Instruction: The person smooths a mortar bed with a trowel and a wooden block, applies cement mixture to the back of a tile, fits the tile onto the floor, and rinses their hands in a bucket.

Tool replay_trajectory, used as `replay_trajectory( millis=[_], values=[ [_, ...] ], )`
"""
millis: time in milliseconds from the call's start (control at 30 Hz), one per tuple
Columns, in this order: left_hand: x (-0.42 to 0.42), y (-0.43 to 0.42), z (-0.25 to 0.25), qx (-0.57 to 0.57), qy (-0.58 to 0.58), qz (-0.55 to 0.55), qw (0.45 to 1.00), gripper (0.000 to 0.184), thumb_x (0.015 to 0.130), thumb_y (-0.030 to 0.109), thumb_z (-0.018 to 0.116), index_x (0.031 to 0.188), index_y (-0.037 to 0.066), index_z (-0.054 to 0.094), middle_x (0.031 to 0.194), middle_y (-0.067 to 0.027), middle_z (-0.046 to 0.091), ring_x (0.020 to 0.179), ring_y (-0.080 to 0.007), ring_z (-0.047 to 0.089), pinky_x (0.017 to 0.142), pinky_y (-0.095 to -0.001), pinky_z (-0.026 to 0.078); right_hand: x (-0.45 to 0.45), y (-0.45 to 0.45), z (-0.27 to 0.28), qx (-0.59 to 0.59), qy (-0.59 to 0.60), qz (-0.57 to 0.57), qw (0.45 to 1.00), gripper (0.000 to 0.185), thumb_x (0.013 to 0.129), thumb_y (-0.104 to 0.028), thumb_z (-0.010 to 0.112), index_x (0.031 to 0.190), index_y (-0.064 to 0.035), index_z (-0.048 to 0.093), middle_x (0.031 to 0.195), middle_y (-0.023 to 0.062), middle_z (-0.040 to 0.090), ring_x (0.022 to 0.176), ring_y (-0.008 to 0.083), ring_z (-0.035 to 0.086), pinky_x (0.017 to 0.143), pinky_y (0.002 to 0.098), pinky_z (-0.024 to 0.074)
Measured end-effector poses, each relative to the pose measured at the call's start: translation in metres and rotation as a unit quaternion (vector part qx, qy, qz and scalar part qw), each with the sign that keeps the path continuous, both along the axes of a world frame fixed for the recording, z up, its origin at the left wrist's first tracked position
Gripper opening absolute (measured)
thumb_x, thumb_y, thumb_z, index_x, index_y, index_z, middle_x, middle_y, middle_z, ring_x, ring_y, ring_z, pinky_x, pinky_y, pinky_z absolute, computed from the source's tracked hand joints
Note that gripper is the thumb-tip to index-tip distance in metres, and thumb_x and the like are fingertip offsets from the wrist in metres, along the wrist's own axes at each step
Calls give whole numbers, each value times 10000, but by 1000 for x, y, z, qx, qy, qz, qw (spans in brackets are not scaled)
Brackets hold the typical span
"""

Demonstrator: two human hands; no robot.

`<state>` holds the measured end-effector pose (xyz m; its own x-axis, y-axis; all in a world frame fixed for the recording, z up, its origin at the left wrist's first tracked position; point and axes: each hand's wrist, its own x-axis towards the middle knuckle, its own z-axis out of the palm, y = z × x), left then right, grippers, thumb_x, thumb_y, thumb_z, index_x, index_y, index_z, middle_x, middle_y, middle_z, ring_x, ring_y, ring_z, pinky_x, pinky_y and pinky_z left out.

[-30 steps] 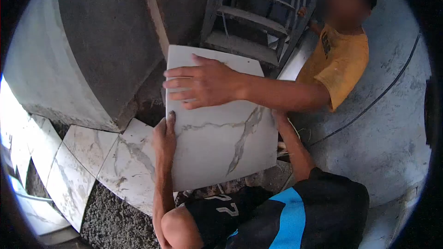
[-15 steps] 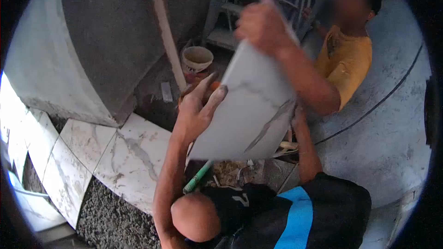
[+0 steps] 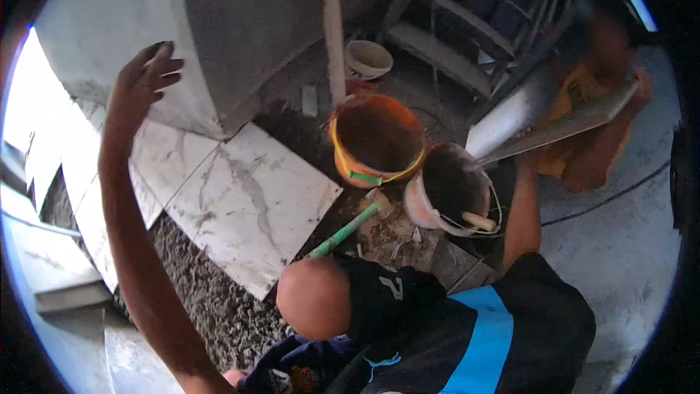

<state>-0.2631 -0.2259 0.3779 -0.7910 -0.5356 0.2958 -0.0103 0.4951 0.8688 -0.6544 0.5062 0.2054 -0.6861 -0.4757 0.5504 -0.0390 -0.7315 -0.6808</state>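
My left hand (image 3: 148, 82) is raised at the upper left with its fingers apart and nothing in it. At the right, my right hand (image 3: 528, 150) grips the lower edge of a marble-patterned tile (image 3: 580, 122), partly hidden by it. The tile is tilted and seen nearly edge-on, above the white bucket (image 3: 445, 193). A co-worker's hand (image 3: 642, 87) is at its far end. Another veined tile (image 3: 251, 197) lies on the floor between my arms. A mallet with a green handle (image 3: 343, 235) lies near my knee.
An orange bucket (image 3: 375, 138) stands beside the white one, with a small pail (image 3: 367, 60) behind. Rough mortar (image 3: 211, 295) borders the laid tiles. A wooden post (image 3: 333, 29) and metal stairs (image 3: 456, 11) rise behind. The co-worker in yellow (image 3: 576, 91) is at the right.
The tile has moved right, away from my lap, and tipped nearly edge-on. My left hand has let go and swung up to the left. The buckets and mallet head have come into view.
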Motion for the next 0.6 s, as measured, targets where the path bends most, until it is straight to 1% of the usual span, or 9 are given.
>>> replay_trajectory(
  millis=[67, 133, 233, 267, 400, 433, 467, 533, 600],
  values=[
    [31, -53, -25, 40, -71, 32, 996, 518, 872, 428, 423, 1244, 68, 411, 1099, -86, 577, 1005, -204, 551, 832, -369, 413, -18, -12, 5, 16, -32, -55, 998, 379, 877, -354, 380, 971, -39, 571, 887, 124, 577, 814, 254, 523, 781, 400, 404],
    [70, -67, -45, 59, -112, 123, 984, 497, 878, 410, 412, 1260, 92, 396, 1107, -69, 576, 1013, -184, 546, 818, -362, 415, -13, -56, 8, 62, -104, -219, 968, 362, 873, -337, 388, 976, -40, 566, 892, 123, 576, 812, 250, 525, 770, 394, 409],
    [133, -103, -115, 137, 3, 97, 986, 494, 871, 414, 432, 1254, 106, 387, 1127, -65, 564, 992, -177, 554, 777, -336, 423, 15, -140, 11, 199, -140, -343, 907, 337, 868, -313, 399, 983, -40, 560, 901, 121, 574, 809, 244, 527, 754, 385, 415],
    [147, -116, -129, 145, -76, 181, 970, 513, 848, 430, 483, 1225, 90, 409, 1095, -72, 575, 964, -178, 561, 770, -336, 427, 30, -172, 6, 250, -144, -364, 885, 329, 866, -305, 403, 986, -40, 557, 903, 120, 573, 808, 242, 528, 748, 382, 418],
    [217, -138, -173, 155, -148, 381, 899, 574, 825, 426, 529, 1238, 48, 399, 1040, -83, 593, 894, -179, 585, 724, -339, 451, 92, -268, -19, 373, -113, -351, 851, 300, 858, -272, 417, 996, -40, 549, 914, 117, 570, 804, 234, 531, 726, 370, 426],
    [240, -171, -208, 46, -227, 428, 873, 570, 809, 404, 554, 1229, 43, 420, 983, -87, 616, 862, -162, 596, 681, -306, 458, 110, -284, -26, 393, -103, -340, 848, 293, 856, -264, 421, 998, -40, 546, 917, 117, 569, 803, 232, 532, 721, 367, 429],
    [247, -170, -219, -4, -250, 468, 848, 507, 801, 382, 559, 1167, 36, 497, 894, -103, 634, 842, -157, 601, 647, -290, 460, 124, -297, -36, 411, -95, -329, 845, 286, 854, -255, 425, 1001, -41, 544, 920, 116, 568, 802, 230, 533, 715, 364, 431],
    [275, -169, -242, -7, -261, 482, 836, 503, 755, 433, 571, 1098, 67, 562, 1053, -180, 574, 1012, -299, 540, 868, -340, 412, 155, -318, -50, 439, -80, -299, 843, 274, 850, -239, 432, 1006, -41, 540, 925, 115, 567, 800, 226, 534, 704, 358, 435],
    [297, -151, -249, -11, -292, 510, 809, 470, 733, 405, 605, 1078, 87, 580, 1057, -174, 573, 1005, -289, 545, 859, -340, 421, 181, -335, -66, 458, -70, -268, 844, 263, 846, -223, 440, 1011, -41, 535, 931, 113, 565, 798, 222, 536, 694, 352, 440]
  ],
)
